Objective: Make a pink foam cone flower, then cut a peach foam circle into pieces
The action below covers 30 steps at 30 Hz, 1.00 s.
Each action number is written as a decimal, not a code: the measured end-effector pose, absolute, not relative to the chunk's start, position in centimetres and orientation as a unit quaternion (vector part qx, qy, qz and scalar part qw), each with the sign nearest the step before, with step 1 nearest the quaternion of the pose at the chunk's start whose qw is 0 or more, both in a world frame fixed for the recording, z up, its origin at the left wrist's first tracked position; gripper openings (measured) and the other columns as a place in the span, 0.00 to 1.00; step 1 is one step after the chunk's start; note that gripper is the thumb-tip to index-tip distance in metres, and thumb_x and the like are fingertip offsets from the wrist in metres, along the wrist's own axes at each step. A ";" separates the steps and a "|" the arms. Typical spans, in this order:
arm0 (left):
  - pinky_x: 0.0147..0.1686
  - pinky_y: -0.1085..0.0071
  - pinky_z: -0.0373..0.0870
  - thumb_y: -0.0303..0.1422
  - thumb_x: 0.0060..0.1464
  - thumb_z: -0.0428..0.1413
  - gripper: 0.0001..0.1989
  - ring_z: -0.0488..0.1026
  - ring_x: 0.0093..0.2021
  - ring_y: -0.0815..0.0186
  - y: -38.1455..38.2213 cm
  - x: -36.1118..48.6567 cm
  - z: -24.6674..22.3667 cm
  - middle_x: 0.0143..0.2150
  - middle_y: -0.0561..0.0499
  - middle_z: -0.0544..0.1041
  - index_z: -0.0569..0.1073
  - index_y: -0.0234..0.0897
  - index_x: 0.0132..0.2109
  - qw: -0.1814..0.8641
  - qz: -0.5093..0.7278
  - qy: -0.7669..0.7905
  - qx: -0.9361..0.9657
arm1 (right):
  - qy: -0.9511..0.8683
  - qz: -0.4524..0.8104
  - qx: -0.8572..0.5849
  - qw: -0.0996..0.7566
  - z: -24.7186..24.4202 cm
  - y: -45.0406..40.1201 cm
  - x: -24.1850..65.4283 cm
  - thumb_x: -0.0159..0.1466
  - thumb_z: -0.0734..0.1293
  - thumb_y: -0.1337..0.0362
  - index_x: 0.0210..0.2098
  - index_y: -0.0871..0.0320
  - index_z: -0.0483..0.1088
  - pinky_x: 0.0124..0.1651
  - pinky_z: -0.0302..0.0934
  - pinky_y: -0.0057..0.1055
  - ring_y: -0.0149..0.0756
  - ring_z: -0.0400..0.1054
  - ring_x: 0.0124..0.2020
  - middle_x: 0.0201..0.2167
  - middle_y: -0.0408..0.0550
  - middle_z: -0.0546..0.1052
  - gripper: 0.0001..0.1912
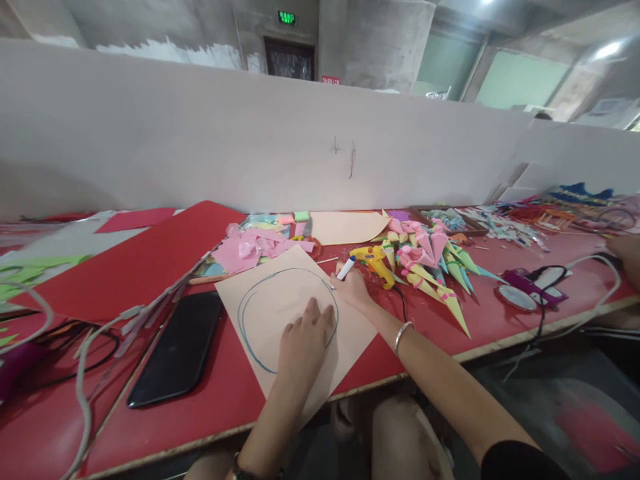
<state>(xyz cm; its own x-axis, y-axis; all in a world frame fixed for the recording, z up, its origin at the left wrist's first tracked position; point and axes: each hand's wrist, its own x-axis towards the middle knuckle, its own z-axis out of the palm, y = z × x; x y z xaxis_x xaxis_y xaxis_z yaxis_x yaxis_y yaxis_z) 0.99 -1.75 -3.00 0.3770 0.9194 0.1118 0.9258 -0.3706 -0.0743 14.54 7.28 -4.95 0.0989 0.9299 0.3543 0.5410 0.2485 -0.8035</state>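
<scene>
A cream sheet of paper [250, 293] lies turned at an angle on the red table, its near corner over the front edge. On it is a large circle drawn in blue-green line, doubled along its left side. My left hand [307, 337] lies flat inside the circle with fingers spread, pressing the sheet. At the circle's upper right, my right hand [353, 287] grips a white marker [345, 269] with a dark blue end pointing up. The marker's tip is close to the line, partly hidden by my fingers. A yellow glue gun [377, 265] lies just beyond my right hand.
Left of the paper sits a black phone [180, 350], with white cables [85, 373] and a large red sheet [145, 260] beyond. Pink scraps [250, 247] and paper cones [425, 260] lie behind. Another person's hand [625, 253] is at far right. A white partition [250, 147] borders the table.
</scene>
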 end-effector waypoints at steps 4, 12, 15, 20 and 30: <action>0.36 0.64 0.70 0.29 0.57 0.42 0.19 0.74 0.39 0.61 -1.8 1.0 -3.0 0.59 0.42 0.61 0.62 0.45 0.55 0.063 -0.022 -0.558 -0.827 | -0.641 0.204 -0.577 0.464 -4.9 7.1 14.6 0.51 0.60 0.65 0.17 0.55 0.48 0.23 0.45 0.26 0.28 0.52 0.17 0.13 0.36 0.56 0.13; 0.37 0.64 0.70 0.28 0.57 0.42 0.20 0.74 0.40 0.61 -1.7 0.9 -2.9 0.59 0.42 0.60 0.61 0.45 0.56 0.059 -0.016 -0.556 -0.829 | -0.648 0.191 -0.574 0.463 -5.0 6.5 14.8 0.51 0.60 0.65 0.17 0.55 0.48 0.23 0.44 0.25 0.28 0.50 0.17 0.13 0.35 0.55 0.13; 0.38 0.64 0.70 0.28 0.57 0.43 0.20 0.73 0.41 0.61 -1.7 0.9 -2.9 0.60 0.42 0.60 0.61 0.45 0.56 0.057 -0.013 -0.555 -0.830 | -0.649 0.191 -0.573 0.462 -5.0 6.3 14.8 0.51 0.60 0.65 0.17 0.55 0.48 0.22 0.43 0.25 0.27 0.50 0.17 0.13 0.35 0.54 0.13; 0.37 0.63 0.70 0.29 0.58 0.41 0.19 0.74 0.41 0.59 -1.7 1.0 -3.0 0.59 0.40 0.61 0.61 0.44 0.56 0.060 -0.017 -0.553 -0.831 | -0.650 0.193 -0.571 0.463 -5.0 5.9 14.8 0.51 0.60 0.66 0.16 0.55 0.48 0.22 0.43 0.25 0.27 0.51 0.17 0.13 0.35 0.54 0.13; 0.34 0.63 0.70 0.30 0.59 0.39 0.18 0.74 0.38 0.60 -1.9 1.0 -3.0 0.59 0.40 0.61 0.62 0.44 0.54 0.073 -0.024 -0.550 -0.832 | -0.650 0.190 -0.570 0.465 -5.0 5.5 14.9 0.51 0.60 0.66 0.17 0.55 0.48 0.22 0.42 0.25 0.27 0.50 0.16 0.13 0.35 0.54 0.13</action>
